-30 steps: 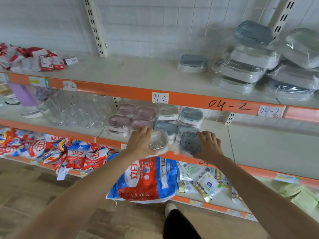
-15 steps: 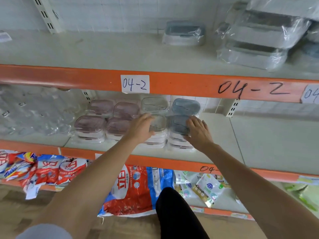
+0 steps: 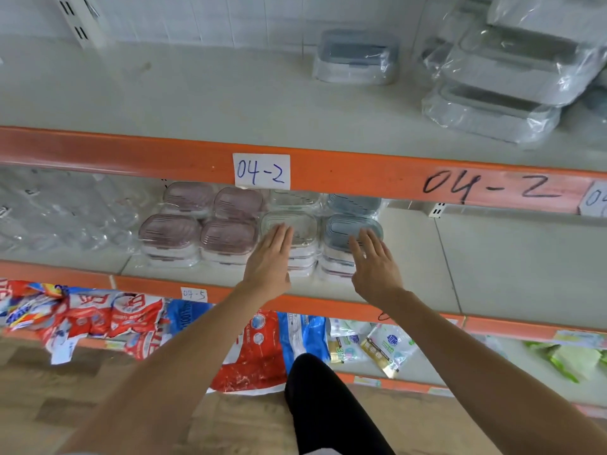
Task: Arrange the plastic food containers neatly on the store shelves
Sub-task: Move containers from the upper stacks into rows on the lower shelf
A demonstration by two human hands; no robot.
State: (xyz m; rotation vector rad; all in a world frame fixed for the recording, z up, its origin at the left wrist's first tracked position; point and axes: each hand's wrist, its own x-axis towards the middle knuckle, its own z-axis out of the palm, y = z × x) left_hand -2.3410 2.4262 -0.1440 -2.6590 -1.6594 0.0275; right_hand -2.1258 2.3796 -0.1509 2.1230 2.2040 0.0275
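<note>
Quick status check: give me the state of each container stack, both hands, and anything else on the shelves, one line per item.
Left hand: open, flat, fingers on the clear-lidded stack, no grip.
Right hand: open, flat against the blue-lidded stack, no grip.
Clear-lidded stack: upright, wrapped, lid on.
Blue-lidded stack: upright, wrapped, lid on.
Pink-lidded stacks: upright, in rows, untouched.
Single container on upper shelf: upright, lid on, alone.
Large wrapped containers: piled unevenly, tilted.

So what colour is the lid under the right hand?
Grey-blue lid, with ridged lines; head view, right hand flat.
</note>
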